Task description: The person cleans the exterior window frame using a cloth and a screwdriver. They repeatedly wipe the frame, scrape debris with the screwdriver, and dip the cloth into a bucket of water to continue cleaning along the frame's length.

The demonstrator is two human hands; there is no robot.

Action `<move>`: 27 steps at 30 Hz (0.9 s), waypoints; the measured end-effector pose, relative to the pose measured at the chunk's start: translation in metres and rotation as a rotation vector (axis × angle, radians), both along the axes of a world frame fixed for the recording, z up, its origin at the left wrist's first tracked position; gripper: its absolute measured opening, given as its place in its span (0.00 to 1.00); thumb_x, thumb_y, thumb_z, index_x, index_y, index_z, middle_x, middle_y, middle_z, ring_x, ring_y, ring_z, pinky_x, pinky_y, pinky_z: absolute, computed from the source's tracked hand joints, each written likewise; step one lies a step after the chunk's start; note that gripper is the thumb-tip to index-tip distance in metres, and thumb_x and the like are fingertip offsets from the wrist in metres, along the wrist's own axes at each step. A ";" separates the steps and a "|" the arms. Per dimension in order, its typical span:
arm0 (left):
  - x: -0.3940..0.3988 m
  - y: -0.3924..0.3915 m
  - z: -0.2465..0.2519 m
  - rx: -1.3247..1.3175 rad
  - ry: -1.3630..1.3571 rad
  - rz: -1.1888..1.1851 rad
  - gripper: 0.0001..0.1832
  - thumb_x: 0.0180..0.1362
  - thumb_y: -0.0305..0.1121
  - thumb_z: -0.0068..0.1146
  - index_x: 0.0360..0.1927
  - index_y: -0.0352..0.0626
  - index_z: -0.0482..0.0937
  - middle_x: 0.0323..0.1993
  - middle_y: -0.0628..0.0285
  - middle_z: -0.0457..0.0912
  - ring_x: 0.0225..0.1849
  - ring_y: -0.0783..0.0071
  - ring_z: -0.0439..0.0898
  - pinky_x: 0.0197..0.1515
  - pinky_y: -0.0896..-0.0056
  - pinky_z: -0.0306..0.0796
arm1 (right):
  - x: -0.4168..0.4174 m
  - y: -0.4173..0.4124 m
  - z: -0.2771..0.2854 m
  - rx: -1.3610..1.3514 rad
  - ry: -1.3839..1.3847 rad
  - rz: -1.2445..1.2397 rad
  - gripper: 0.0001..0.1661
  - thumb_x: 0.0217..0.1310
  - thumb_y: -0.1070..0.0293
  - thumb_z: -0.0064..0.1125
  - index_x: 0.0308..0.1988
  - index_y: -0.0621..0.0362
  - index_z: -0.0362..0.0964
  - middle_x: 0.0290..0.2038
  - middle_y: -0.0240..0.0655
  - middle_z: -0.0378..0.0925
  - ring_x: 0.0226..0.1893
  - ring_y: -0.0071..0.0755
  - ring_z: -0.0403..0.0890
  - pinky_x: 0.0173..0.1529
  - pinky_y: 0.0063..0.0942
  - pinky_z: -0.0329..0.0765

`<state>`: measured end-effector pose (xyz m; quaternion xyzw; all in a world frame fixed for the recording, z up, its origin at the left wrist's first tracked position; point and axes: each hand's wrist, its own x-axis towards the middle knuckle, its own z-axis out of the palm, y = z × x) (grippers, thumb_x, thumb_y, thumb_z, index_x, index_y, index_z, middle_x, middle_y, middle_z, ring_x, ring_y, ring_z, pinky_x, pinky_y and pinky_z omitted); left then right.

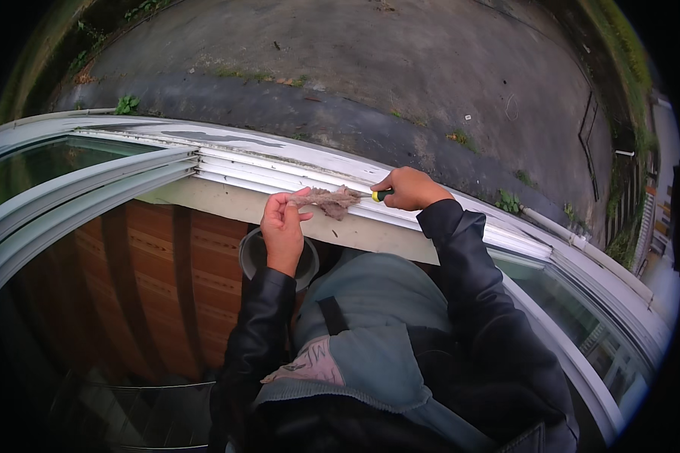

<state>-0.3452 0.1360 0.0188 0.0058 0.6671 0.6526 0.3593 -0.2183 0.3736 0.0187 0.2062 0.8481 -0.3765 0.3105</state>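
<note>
My right hand [411, 189] grips a screwdriver [382, 196] by its dark green and yellow handle. Its metal shaft runs leftward into a crumpled, greyish-pink cloth [335, 204], where the tip is hidden. Between the thumb and fingers of my left hand [285, 226], one end of the same cloth is pinched. Both hands are over the white sliding-window track [249, 173], close above its rails. Whether the cloth touches the rails I cannot tell. A pale inner sill [226, 203] lies on my side of the track, with a small dark scrap [335, 233] on it.
Below my left forearm stands a grey bucket [251, 256]. Sliding window panels [90, 180] stand at the left, and another glass panel [566, 317] is at the right. Beyond the outer ledge [294, 146] lies concrete ground [362, 68], lower down. Brown floor tiles [153, 272] are inside.
</note>
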 end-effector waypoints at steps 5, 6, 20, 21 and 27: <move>-0.003 0.000 0.009 0.001 0.028 0.043 0.05 0.66 0.22 0.39 0.40 0.36 0.68 0.47 0.48 0.81 0.41 0.75 0.80 0.39 0.75 0.80 | -0.022 0.024 -0.004 -0.255 -0.205 -0.065 0.27 0.49 0.69 0.59 0.52 0.47 0.78 0.32 0.44 0.81 0.27 0.38 0.78 0.35 0.33 0.75; -0.004 0.000 0.010 -0.004 0.032 0.063 0.05 0.66 0.22 0.39 0.41 0.36 0.68 0.47 0.47 0.81 0.41 0.74 0.81 0.39 0.75 0.80 | -0.027 0.025 0.003 -0.295 -0.217 -0.106 0.26 0.49 0.69 0.58 0.53 0.48 0.78 0.31 0.44 0.80 0.25 0.36 0.76 0.34 0.32 0.75; 0.002 0.004 0.009 0.003 0.035 0.058 0.05 0.67 0.23 0.38 0.42 0.38 0.67 0.43 0.54 0.82 0.41 0.74 0.81 0.42 0.76 0.78 | -0.025 0.001 -0.007 -0.199 0.069 -0.176 0.27 0.52 0.65 0.56 0.55 0.48 0.76 0.41 0.51 0.81 0.38 0.49 0.81 0.48 0.35 0.75; 0.010 0.007 0.012 0.031 -0.001 0.030 0.05 0.67 0.24 0.38 0.43 0.38 0.67 0.41 0.54 0.83 0.42 0.74 0.82 0.42 0.76 0.78 | -0.024 0.002 -0.007 -0.246 0.115 -0.273 0.28 0.54 0.65 0.57 0.57 0.49 0.73 0.39 0.47 0.81 0.35 0.42 0.78 0.45 0.34 0.75; 0.048 0.007 0.006 0.058 -0.114 -0.151 0.05 0.68 0.25 0.38 0.42 0.38 0.67 0.43 0.54 0.82 0.42 0.75 0.81 0.44 0.75 0.77 | -0.028 -0.020 -0.023 -0.325 0.408 -0.489 0.25 0.57 0.63 0.64 0.52 0.62 0.71 0.36 0.34 0.76 0.30 0.21 0.70 0.37 0.27 0.72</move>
